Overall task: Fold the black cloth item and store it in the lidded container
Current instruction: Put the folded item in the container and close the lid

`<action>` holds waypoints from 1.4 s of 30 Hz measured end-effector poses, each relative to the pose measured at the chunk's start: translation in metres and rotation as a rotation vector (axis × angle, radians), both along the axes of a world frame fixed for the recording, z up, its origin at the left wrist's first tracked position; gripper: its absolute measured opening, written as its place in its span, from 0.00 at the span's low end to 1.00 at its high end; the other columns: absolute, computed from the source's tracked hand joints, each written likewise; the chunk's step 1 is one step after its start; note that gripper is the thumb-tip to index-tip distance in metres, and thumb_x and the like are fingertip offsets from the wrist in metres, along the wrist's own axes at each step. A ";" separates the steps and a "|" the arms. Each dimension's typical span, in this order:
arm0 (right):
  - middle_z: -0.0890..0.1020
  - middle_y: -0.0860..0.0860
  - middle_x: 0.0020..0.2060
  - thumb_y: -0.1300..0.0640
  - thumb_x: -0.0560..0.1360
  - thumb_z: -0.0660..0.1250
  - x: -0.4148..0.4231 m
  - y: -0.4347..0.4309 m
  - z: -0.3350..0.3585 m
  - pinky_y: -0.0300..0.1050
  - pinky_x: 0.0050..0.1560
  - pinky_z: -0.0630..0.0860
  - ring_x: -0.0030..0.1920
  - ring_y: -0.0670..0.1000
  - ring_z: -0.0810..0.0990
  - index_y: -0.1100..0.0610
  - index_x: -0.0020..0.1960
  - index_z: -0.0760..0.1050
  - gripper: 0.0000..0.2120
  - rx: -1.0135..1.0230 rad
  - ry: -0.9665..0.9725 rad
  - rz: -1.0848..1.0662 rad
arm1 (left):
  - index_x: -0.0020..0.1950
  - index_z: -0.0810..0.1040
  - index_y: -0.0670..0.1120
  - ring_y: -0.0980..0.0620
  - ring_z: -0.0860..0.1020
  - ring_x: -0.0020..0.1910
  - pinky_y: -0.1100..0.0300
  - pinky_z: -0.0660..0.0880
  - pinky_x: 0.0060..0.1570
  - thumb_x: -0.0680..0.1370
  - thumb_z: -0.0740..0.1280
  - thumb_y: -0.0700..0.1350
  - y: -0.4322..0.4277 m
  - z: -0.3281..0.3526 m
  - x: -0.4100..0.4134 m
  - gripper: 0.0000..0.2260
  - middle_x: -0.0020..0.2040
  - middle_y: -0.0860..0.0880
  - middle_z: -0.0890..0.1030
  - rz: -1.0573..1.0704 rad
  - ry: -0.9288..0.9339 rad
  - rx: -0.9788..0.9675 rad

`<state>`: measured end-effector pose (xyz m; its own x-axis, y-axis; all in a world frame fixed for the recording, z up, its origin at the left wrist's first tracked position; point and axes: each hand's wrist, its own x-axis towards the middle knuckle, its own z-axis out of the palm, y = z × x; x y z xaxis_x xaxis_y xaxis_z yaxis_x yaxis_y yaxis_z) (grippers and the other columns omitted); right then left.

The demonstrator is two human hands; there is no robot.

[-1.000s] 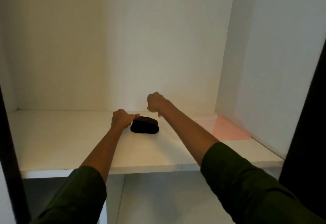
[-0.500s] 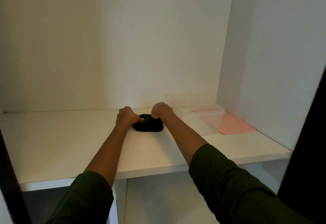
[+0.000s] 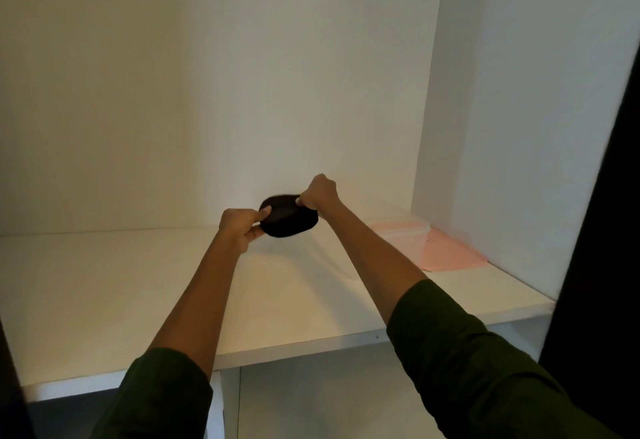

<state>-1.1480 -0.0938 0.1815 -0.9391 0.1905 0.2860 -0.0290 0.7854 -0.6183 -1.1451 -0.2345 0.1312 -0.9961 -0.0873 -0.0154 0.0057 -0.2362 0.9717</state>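
Observation:
The black cloth item [image 3: 288, 217] is a small rounded dark bundle held just above the white shelf [image 3: 138, 283], in front of the back wall. My left hand [image 3: 242, 225] pinches its left end between thumb and fingers. My right hand [image 3: 319, 192] grips its upper right end from above. To the right stands a clear plastic container [image 3: 408, 234], partly hidden behind my right forearm. Its pink lid [image 3: 453, 255] lies flat on the shelf beside it, near the right wall.
The shelf sits in a white closet niche with a back wall and a right side wall [image 3: 519, 127]. A dark door edge [image 3: 602, 231] runs along the far right. The shelf's front edge [image 3: 311, 343] crosses below my forearms.
Both hands have taken hold of the black cloth item and lifted it off the shelf. My right hand came down onto it from above.

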 end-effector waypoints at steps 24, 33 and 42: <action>0.80 0.60 0.52 0.66 0.75 0.67 0.000 0.147 0.007 0.50 0.51 0.81 0.46 0.57 0.80 0.63 0.58 0.79 0.12 0.204 -0.337 -0.019 | 0.63 0.75 0.35 0.44 0.83 0.51 0.53 0.78 0.58 0.76 0.64 0.32 0.167 0.059 -0.012 0.15 0.59 0.40 0.81 -0.384 0.007 -1.365; 0.76 0.60 0.64 0.71 0.76 0.60 -0.019 0.141 -0.017 0.51 0.66 0.73 0.64 0.60 0.75 0.61 0.67 0.72 0.20 0.472 -0.602 0.094 | 0.67 0.73 0.37 0.48 0.78 0.57 0.59 0.72 0.61 0.77 0.64 0.35 0.180 0.041 -0.016 0.18 0.48 0.43 0.78 -0.310 0.073 -1.794; 0.77 0.59 0.61 0.63 0.76 0.65 -0.023 0.137 -0.023 0.48 0.61 0.74 0.52 0.55 0.77 0.61 0.65 0.74 0.17 0.594 -0.538 0.130 | 0.64 0.75 0.39 0.50 0.73 0.41 0.58 0.72 0.58 0.76 0.65 0.37 0.185 0.032 -0.027 0.16 0.34 0.47 0.69 -0.330 0.093 -1.879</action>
<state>-1.1706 0.0433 0.1583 -0.9809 0.0291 -0.1924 0.0402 0.9977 -0.0542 -1.1723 -0.0494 0.1631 -0.9662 0.2401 -0.0934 0.2464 0.9672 -0.0622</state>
